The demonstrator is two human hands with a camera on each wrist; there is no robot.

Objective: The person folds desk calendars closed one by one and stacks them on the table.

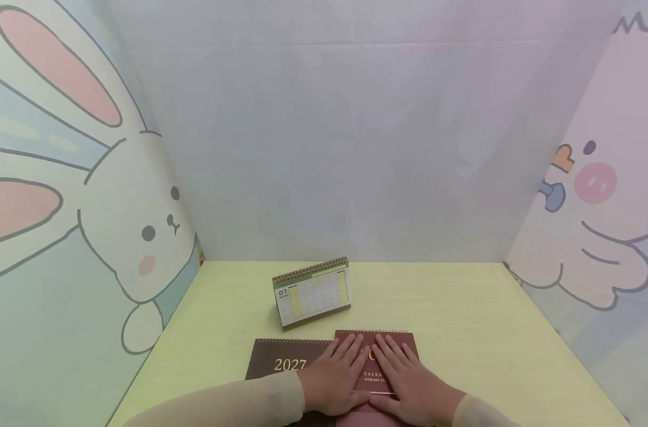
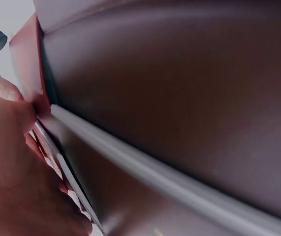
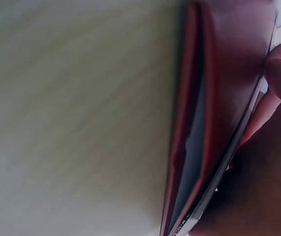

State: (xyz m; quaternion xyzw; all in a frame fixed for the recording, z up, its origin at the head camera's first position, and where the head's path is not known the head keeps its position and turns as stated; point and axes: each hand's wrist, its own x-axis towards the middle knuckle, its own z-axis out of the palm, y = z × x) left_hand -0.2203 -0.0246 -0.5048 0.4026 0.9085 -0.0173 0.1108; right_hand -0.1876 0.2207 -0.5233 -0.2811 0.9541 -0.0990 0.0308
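A dark red desk calendar (image 1: 376, 386) with a spiral along its top lies folded at the table's near side. My left hand (image 1: 334, 379) rests on its left part, fingers straight and pointing away from me. On its right part lies my right hand (image 1: 417, 384), also with straight fingers; the thumbs meet low on the cover. The right wrist view shows the red calendar's side (image 3: 234, 73), its layers slightly parted, beneath the right hand (image 3: 263, 172). A dark brown calendar (image 1: 281, 353) marked 2027 lies flat beside it, partly under my left forearm.
A small desk calendar (image 1: 317, 299) showing 07 stands upright behind the two lying ones. The pale yellow table (image 1: 452, 308) meets a plain cloth wall (image 1: 356, 148) at the back. Printed cartoon curtains (image 1: 116, 237) hang at both sides.
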